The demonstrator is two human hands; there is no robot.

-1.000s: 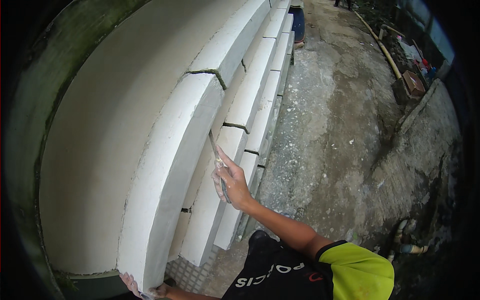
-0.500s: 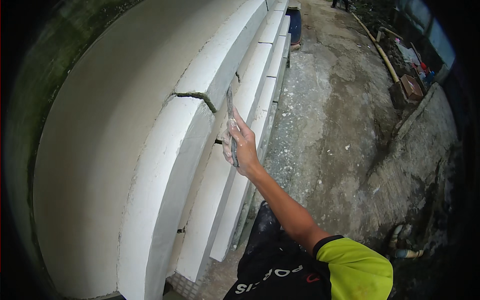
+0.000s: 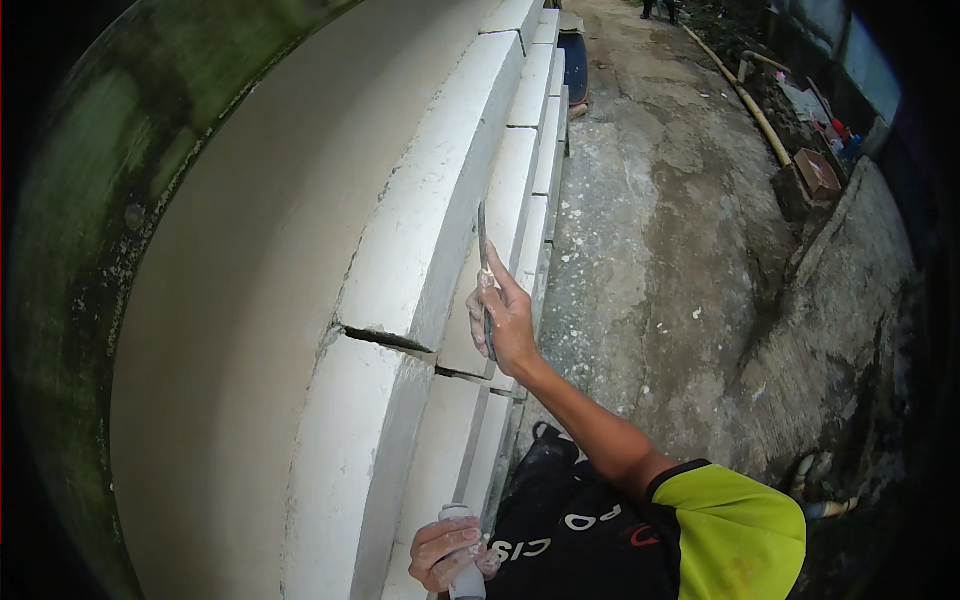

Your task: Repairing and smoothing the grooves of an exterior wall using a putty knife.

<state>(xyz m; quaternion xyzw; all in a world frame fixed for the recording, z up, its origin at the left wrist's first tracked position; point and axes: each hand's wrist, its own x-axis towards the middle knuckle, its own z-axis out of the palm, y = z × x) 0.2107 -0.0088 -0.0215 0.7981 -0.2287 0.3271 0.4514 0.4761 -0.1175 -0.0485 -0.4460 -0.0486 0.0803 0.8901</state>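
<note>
White lettering and a red mark run across the dark shirt (image 3: 600, 548), upside down and partly lost in its folds; the sleeve (image 3: 745, 530) is yellow-green with a black edge.

The ground (image 3: 650, 250) outdoors is rough, stained concrete with pale specks. Along its far side lie a bamboo pole (image 3: 755, 115), a cardboard box (image 3: 818, 173) and some litter. A smooth cream wall (image 3: 250, 250) stands on the left, bordered by a dark, mossy green band (image 3: 150, 150).

The white ledges (image 3: 430, 200) step down beside the cream wall, chalky and lightly scuffed, with dark gaps between their sections. The right hand (image 3: 508, 325), dusted white, is closed around a thin grey tool (image 3: 482, 238), which points up along the lower side of the top ledge; whether its tip touches cannot be told. The left hand (image 3: 440, 555), also whitened, grips a pale, round-ended object (image 3: 468, 582) near the lower edge of view.
</note>
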